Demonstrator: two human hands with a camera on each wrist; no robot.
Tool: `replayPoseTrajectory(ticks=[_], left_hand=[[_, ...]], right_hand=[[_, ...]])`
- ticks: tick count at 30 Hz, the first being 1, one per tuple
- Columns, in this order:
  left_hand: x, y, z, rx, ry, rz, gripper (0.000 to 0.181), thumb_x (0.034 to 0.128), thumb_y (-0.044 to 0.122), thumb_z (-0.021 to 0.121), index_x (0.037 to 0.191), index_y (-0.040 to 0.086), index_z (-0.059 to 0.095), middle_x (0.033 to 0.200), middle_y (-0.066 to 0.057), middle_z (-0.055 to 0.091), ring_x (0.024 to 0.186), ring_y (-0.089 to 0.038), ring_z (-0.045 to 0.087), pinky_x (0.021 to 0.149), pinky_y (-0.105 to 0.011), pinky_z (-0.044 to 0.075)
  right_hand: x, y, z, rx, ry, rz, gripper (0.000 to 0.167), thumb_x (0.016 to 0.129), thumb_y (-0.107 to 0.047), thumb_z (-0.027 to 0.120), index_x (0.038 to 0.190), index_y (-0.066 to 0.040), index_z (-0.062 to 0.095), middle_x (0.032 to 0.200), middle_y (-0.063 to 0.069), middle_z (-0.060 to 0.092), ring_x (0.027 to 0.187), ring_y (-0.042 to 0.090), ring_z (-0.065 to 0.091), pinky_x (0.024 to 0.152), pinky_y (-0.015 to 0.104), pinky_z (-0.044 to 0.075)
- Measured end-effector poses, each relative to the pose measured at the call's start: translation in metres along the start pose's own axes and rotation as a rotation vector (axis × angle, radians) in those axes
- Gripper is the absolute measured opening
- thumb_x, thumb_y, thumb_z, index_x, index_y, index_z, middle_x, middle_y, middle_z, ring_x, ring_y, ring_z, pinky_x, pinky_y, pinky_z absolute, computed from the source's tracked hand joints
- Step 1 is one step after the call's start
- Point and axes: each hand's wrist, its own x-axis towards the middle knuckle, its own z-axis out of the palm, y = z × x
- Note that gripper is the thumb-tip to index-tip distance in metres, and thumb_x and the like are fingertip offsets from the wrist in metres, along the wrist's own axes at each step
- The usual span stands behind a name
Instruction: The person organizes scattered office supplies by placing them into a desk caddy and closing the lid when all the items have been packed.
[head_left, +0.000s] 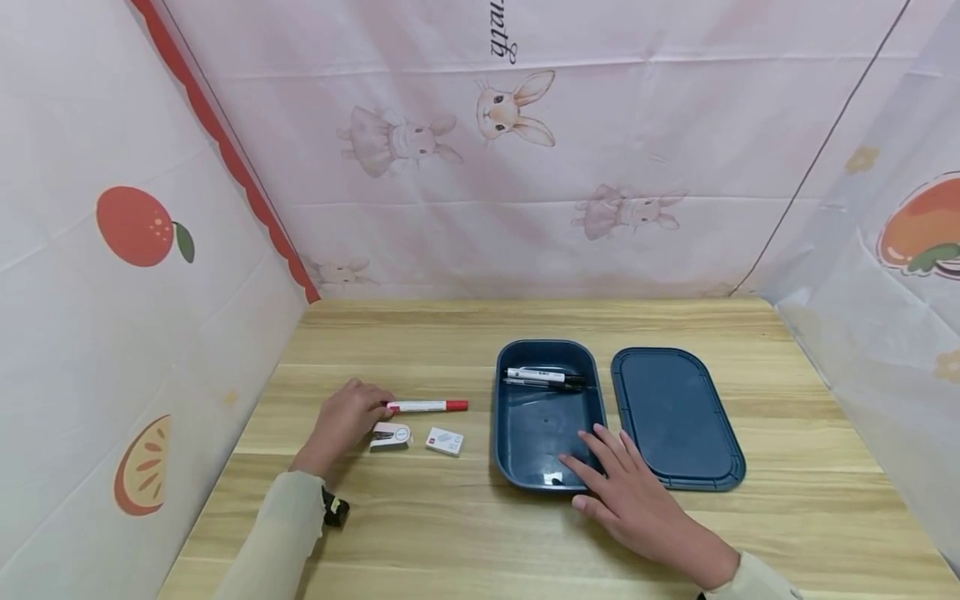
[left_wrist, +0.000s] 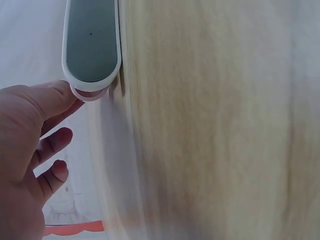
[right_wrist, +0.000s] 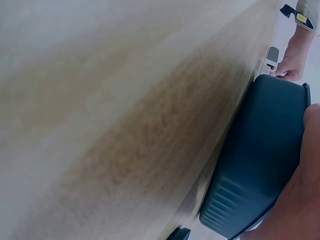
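My left hand [head_left: 348,417] pinches the left end of a white marker with a red cap [head_left: 427,407], its fingertips right above a small pink and white stapler [head_left: 391,437]. In the left wrist view the stapler's grey base [left_wrist: 91,40] hides the marker and part of the fingertips. A dark blue plastic box [head_left: 543,450] holds a white pen [head_left: 534,375] and a black-tipped clear pen [head_left: 536,384]. Spread over the box's near right corner, my right hand [head_left: 633,504] rests on the rim with fairly straight fingers. The right wrist view shows the box's outer wall [right_wrist: 260,155].
Between the stapler and the blue box lies a small white printed box [head_left: 445,442]. The flat blue lid [head_left: 678,421] lies on the wooden table [head_left: 450,533], right of the box. Printed sheets [head_left: 480,233] hang around the table's back and sides.
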Motion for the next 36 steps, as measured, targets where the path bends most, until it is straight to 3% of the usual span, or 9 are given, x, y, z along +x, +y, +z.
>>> replayPoseTrajectory(ticks=[10,18,24,28,36], left_hand=[[0.002,0.01,-0.011,-0.044,0.024,-0.041,0.017,0.0909,0.028,0.076,0.108,0.028,0.078,0.111,0.006,0.074,0.091,-0.013,0.053,0.072,-0.034,0.046],[0.011,0.025,-0.023,-0.01,0.095,0.018,0.019,0.0904,0.02,0.077,0.109,0.025,0.078,0.11,0.005,0.075,0.089,-0.014,0.055,0.07,-0.033,0.048],[0.018,0.035,-0.032,-0.015,0.145,0.036,0.021,0.0892,0.023,0.078,0.11,0.024,0.078,0.108,0.005,0.076,0.086,-0.014,0.052,0.066,-0.03,0.044],[0.024,0.043,-0.036,-0.036,0.184,0.082,0.02,0.0872,0.024,0.08,0.107,0.024,0.079,0.106,0.004,0.076,0.087,-0.014,0.053,0.067,-0.029,0.045],[0.038,0.064,-0.041,-0.046,0.177,0.131,0.019,0.0889,0.026,0.078,0.108,0.022,0.079,0.107,0.005,0.076,0.092,-0.015,0.057,0.072,-0.032,0.048]], right_hand=[[0.0,0.0,0.0,-0.004,-0.01,0.001,0.052,0.101,-0.046,0.056,0.151,-0.036,0.046,0.162,0.01,0.035,0.154,0.032,0.019,0.123,0.053,0.007],[0.001,0.0,0.0,-0.008,-0.012,0.007,0.052,0.101,-0.046,0.056,0.151,-0.036,0.046,0.162,0.009,0.034,0.154,0.031,0.018,0.123,0.056,0.011],[0.0,0.001,0.002,-0.013,0.003,0.005,0.052,0.101,-0.046,0.057,0.15,-0.036,0.047,0.162,0.009,0.035,0.153,0.032,0.019,0.124,0.052,0.007],[0.0,0.0,0.002,-0.014,0.022,-0.004,0.052,0.1,-0.045,0.059,0.149,-0.035,0.049,0.161,0.01,0.036,0.152,0.033,0.022,0.123,0.054,0.01],[0.0,-0.001,0.001,-0.009,0.005,0.006,0.051,0.1,-0.046,0.058,0.15,-0.035,0.048,0.161,0.01,0.035,0.153,0.032,0.019,0.124,0.053,0.007]])
